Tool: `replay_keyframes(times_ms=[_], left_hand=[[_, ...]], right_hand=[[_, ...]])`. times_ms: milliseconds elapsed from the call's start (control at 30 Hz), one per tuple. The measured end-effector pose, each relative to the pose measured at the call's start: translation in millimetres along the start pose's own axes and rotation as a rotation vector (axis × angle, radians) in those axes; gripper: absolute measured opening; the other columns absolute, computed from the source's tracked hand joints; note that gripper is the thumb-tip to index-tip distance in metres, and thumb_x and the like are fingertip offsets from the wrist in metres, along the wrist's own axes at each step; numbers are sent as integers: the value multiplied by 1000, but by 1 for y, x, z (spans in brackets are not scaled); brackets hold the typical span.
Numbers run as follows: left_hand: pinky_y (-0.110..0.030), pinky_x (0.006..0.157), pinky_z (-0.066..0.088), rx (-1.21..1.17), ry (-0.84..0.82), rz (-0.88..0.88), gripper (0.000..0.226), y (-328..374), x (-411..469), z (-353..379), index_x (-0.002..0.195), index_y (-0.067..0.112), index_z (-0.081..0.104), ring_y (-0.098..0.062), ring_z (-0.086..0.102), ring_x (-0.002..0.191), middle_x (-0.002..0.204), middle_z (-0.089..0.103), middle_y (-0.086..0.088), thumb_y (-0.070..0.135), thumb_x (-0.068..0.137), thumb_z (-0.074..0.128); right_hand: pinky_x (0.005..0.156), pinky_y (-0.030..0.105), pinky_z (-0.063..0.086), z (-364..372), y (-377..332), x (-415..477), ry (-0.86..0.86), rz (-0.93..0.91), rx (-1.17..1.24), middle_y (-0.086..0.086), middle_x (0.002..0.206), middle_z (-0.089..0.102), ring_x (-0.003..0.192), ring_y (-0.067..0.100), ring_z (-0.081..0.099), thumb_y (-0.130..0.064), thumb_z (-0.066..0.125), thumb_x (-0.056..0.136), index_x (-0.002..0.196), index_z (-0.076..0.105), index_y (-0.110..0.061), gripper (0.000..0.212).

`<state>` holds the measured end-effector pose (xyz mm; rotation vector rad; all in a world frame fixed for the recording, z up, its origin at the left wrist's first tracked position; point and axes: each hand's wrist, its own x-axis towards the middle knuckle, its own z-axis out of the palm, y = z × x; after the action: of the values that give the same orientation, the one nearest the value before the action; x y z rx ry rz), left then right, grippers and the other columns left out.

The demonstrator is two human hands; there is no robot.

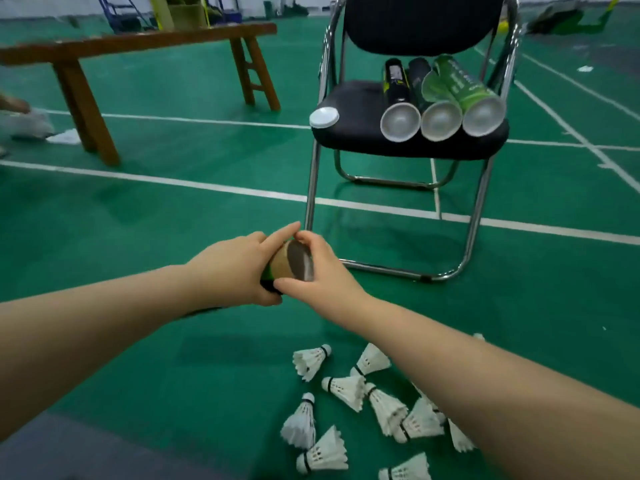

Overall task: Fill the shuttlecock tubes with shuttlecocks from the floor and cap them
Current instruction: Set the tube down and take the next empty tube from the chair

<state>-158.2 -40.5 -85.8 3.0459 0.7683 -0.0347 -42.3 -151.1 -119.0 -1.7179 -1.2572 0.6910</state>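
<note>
Both hands hold one shuttlecock tube (289,263) above the green court floor (173,216), in front of the chair. The left hand (232,268) is wrapped closed around the tube body, index finger extended along the upper rim. The right hand (320,271) is closed on the open end of the tube, thumb below the rim and fingertips over its top edge. The tube mouth faces the camera and right; its interior appears dark, and its contents cannot be determined.

Loose white feather shuttlecocks (346,391) lie scattered on the floor beneath the right forearm, several touching or overlapping one another.

A black folding chair (349,98) with a chrome frame stands beyond the hands. Three tubes lie side by side on its seat, open ends toward the camera: a black-and-yellow tube (394,84) on the left, a dark tube (440,121) in the middle, and a green tube (464,84) on the right. All three are touching their neighbours. A white tube cap (323,117) rests on the front left corner of the seat, apart from the tubes.

A wooden bench (86,50) stands at the upper left, well apart from the chair.
</note>
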Motion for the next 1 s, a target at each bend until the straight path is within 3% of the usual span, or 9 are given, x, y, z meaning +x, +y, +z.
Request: replay_keyframes(times_ms=[133, 267, 500, 667, 733, 800, 867, 933, 1000], left_hand=[[-31, 85, 46, -143, -117, -78, 102, -13, 7, 64, 148, 35, 4, -22, 56, 108, 126, 51, 0, 53, 70, 69], [-30, 79, 47, -206, -121, -184, 92, -35, 17, 109, 143, 30, 16, -23, 58, 101, 120, 54, -2, 53, 71, 68], [-31, 72, 50, -136, -184, -231, 88, -64, 31, 151, 141, 30, 18, -21, 56, 92, 110, 53, 0, 55, 71, 65], [-32, 73, 49, -97, -220, -210, 90, -65, 39, 172, 142, 30, 17, -24, 57, 97, 109, 53, -2, 56, 70, 65], [-32, 74, 49, -99, -231, -202, 90, -62, 44, 175, 142, 29, 16, -24, 57, 98, 110, 53, -2, 56, 70, 65], [-33, 75, 49, -100, -243, -190, 91, -59, 47, 177, 142, 29, 16, -25, 56, 99, 110, 53, -3, 55, 71, 65], [-33, 75, 49, -100, -254, -177, 90, -57, 48, 178, 142, 29, 16, -25, 56, 99, 109, 53, -4, 55, 71, 65], [-33, 76, 49, -100, -264, -162, 91, -55, 48, 179, 142, 29, 15, -26, 56, 99, 111, 53, -4, 55, 71, 65], [-34, 77, 50, -104, -267, -155, 92, -55, 46, 179, 143, 29, 14, -25, 56, 100, 111, 52, -4, 56, 71, 65]], right_hand=[[108, 36, 35, 20, 52, 8, -131, 188, -20, -2, 150, 27, 126, 20, 46, -33, 69, 79, 145, 21, -27, 82], [100, 34, 40, 34, 102, 17, -210, 339, -87, -4, 151, 25, 113, 18, 54, -36, 60, 85, 145, 21, -32, 72], [108, 34, 32, 77, 175, 31, -506, 354, -519, 3, 149, 27, 132, 25, 33, -16, 47, 88, 131, 50, -24, 43], [104, 40, 36, 89, 191, 34, -649, 250, -828, 3, 154, 16, 134, 31, 25, 6, 45, 81, 136, 40, -30, 66], [94, 39, 41, 89, 199, 34, -613, 213, -869, 6, 149, 25, 127, 32, 35, 8, 46, 80, 132, 42, -27, 63], [80, 36, 42, 89, 206, 37, -543, 209, -863, 6, 131, 41, 114, 29, 45, 3, 49, 83, 121, 47, -20, 45], [76, 34, 41, 86, 208, 40, -448, 253, -799, 5, 120, 49, 105, 26, 50, -10, 49, 90, 115, 51, -17, 26], [79, 31, 42, 77, 206, 42, -243, 326, -632, 0, 114, 53, 101, 22, 53, -25, 51, 93, 108, 58, -18, 18], [78, 27, 39, 66, 196, 44, 83, 421, -333, -6, 106, 53, 96, 14, 52, -30, 60, 88, 93, 62, -20, 11]])
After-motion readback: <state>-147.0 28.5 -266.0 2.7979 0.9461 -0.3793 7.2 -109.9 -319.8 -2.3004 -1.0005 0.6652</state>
